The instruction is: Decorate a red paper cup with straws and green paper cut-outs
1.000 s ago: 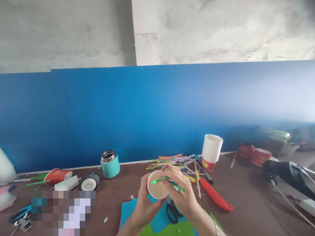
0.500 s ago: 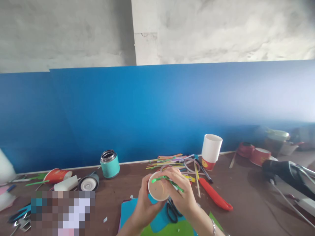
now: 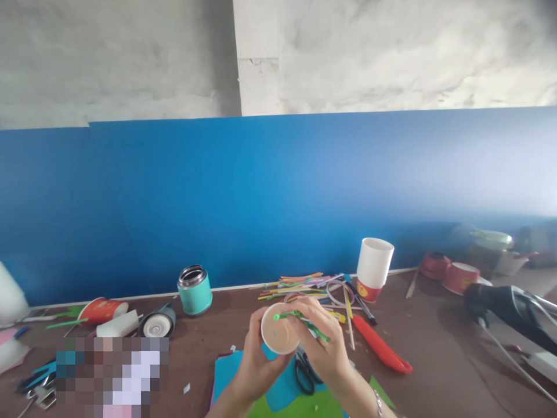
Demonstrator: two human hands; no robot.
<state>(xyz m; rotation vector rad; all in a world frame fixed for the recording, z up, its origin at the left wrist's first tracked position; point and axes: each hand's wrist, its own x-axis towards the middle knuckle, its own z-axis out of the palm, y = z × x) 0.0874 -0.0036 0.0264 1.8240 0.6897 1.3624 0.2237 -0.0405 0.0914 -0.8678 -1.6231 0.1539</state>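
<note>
My left hand (image 3: 256, 354) is wrapped round a paper cup (image 3: 275, 342), its round tan face with a pale rim turned toward me. A small blue dot marks that face. Between the fingers of my right hand (image 3: 319, 337) is a thin green twisted strip (image 3: 300, 318), one end lying over the cup's rim. Whether the strip touches the cup I cannot tell. Below my hands, black-handled scissors (image 3: 304, 374) lie on blue paper (image 3: 235, 371) and green paper (image 3: 291, 406).
Behind my hands lie several coloured strips (image 3: 300, 283). White paper cups (image 3: 374, 264) stand stacked behind a red-handled tool (image 3: 380, 345). A teal thermos (image 3: 194, 293) stands left of centre, near a tipped red cup (image 3: 102, 312). A black corded tool (image 3: 509, 310) lies at right.
My right hand has shifted slightly, and the green strip's tip has moved a little to the right over the cup. My left hand still holds the cup in nearly the same place.
</note>
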